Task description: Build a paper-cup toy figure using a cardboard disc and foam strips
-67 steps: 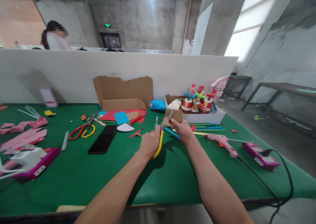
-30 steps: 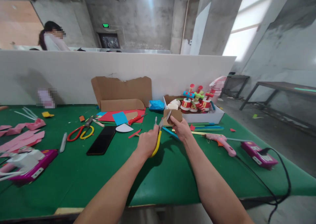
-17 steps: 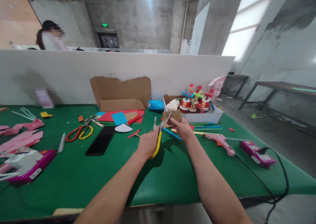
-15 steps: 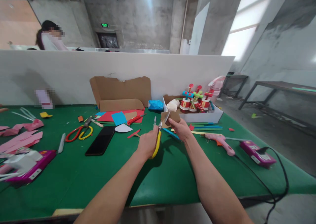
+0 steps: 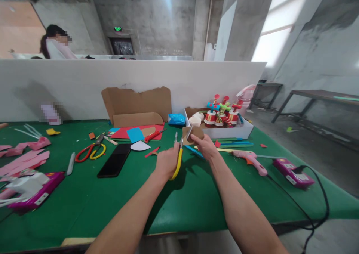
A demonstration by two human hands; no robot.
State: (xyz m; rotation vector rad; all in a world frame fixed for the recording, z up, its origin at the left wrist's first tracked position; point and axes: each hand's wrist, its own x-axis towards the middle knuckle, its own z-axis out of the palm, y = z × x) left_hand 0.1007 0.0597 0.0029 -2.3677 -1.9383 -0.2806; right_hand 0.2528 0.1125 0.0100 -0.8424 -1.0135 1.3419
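Observation:
My left hand (image 5: pixel 167 160) is closed around the yellow handles of a pair of scissors (image 5: pixel 178 165), whose blades point up and away from me. Between finger and thumb, my right hand (image 5: pixel 206 146) pinches a piece of brown cardboard (image 5: pixel 188 135). The scissor blades meet the cardboard near its middle, just left of my right fingers. Both hands are raised a little above the green table (image 5: pixel 196 205). Blue strips (image 5: pixel 196 151) lie beneath my right hand, and red paper scraps (image 5: pixel 153 151) lie left of the scissors.
A white box (image 5: pixel 232 133) with several small paper-cup figures (image 5: pixel 210 116) stands behind my right hand. To the right lie a pink glue gun (image 5: pixel 251 160) and a purple power strip (image 5: pixel 293 173) with a cable. A phone (image 5: pixel 114 160) and pliers (image 5: pixel 92 149) lie left.
Hands, scissors and cardboard hold almost the same position. The cardboard's outline at the blades has turned very slightly, and the view has shifted a little.

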